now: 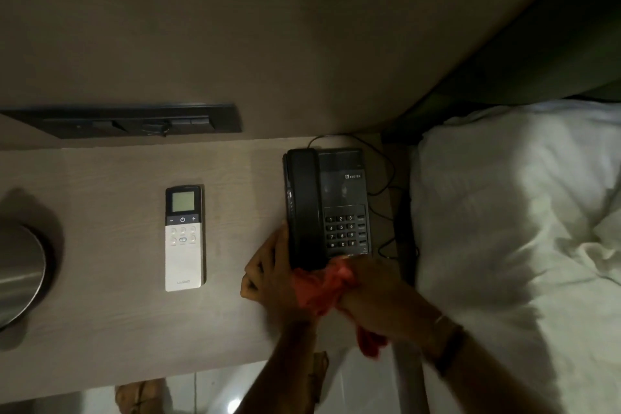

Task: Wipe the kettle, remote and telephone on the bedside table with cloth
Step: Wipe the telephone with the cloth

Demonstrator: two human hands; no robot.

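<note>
A black telephone (pixel 327 205) with its handset on the cradle sits at the right end of the wooden bedside table (pixel 111 319). My left hand (pixel 265 276) rests against the phone's near left side, fingers on the handset edge. My right hand (pixel 373 292) grips a red cloth (pixel 322 289) bunched against the phone's near edge. A white and black remote (pixel 184 239) lies flat at the table's middle. The steel kettle (pixel 16 276) stands at the far left, cut off by the frame edge.
A black switch panel (pixel 134 121) is set in the wall above the table. Phone cords (pixel 386 191) trail to the right of the telephone. A bed with a white pillow (pixel 510 212) borders the table on the right. My sandalled feet (pixel 141 397) show below the table's front edge.
</note>
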